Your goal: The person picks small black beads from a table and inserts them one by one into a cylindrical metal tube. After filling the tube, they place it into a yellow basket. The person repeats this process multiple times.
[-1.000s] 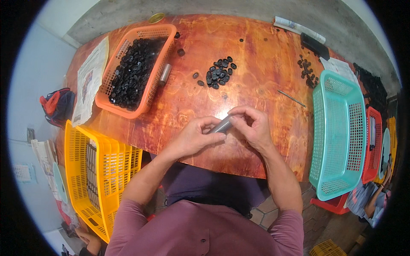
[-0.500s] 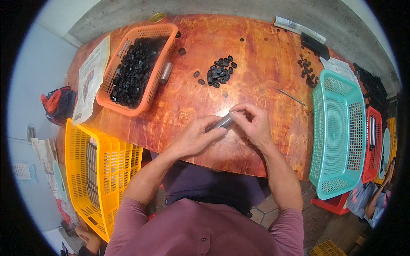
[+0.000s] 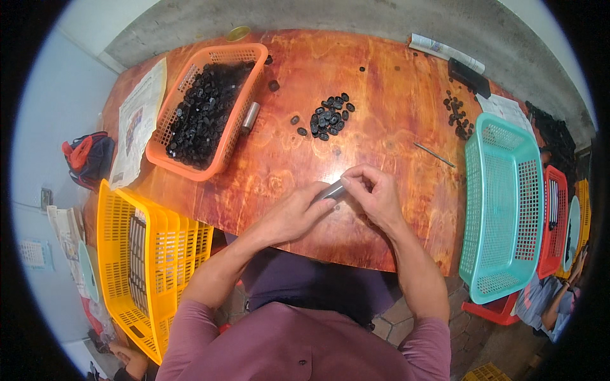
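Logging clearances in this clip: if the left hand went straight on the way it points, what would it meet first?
Probably the right hand, whose fingers are at the far end of the gray cylinder that the left hand holds; exact depth is unclear.

From my remote post I look down on a glossy, reddish-brown desk (image 3: 394,114), and I take its far edge as twelve o'clock. Just past the middle, toward one, I see a cluster of black oval pieces (image 3: 327,119). An orange basket (image 3: 184,171) sits at ten, with a metal cylinder (image 3: 251,118) beside it and a newspaper (image 3: 136,127) between nine and ten. I find a gold-coloured lid-like dish (image 3: 239,33) at eleven, a rolled paper (image 3: 448,53) and black block (image 3: 469,77) around two, scattered dark pieces (image 3: 456,106) between two and three, and a thin rod (image 3: 434,155) at three.
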Demonstrator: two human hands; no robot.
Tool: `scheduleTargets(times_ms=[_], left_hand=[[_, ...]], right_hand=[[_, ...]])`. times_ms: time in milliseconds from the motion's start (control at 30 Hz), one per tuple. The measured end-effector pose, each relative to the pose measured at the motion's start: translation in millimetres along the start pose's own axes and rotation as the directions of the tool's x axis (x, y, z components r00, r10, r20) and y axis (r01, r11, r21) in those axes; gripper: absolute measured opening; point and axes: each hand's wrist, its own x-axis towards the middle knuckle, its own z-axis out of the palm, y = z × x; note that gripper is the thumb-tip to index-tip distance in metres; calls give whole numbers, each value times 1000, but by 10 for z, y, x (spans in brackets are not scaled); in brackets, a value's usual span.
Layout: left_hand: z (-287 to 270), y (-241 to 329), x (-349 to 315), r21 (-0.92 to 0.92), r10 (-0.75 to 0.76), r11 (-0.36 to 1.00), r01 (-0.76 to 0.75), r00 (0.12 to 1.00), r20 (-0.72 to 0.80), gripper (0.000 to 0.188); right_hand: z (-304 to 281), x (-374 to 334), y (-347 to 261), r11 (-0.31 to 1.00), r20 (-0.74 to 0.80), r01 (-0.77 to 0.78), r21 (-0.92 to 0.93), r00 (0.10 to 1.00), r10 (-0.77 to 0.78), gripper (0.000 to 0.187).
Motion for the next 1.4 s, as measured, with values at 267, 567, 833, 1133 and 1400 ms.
scheduleTargets(times_ms=[267,567,833,1133,1400], left_hand=[[-11,-149,-18,335,343,896,-293,934,-102,38],[-32,-283,182,732,544,604,-314,834,-92,39],[75,-440,232,694,641,630,-349,738,-211,36],[43,-444,172,592,596,704,-391,779,-193,42],[63,-417,160,665,622,658,-354,753,-215,40]], right_hand=[[2,9,117,996,29,81,32,996,-82,20],[3,37,17,977,36,123,-176,992,-118,21],[0,32,35,942,72,191,-275,981,-178,21],[-76,45,69,883,151,342,-321,939,-309,23],[-80,29,-85,820,228,405,-405,913,-339,21]])
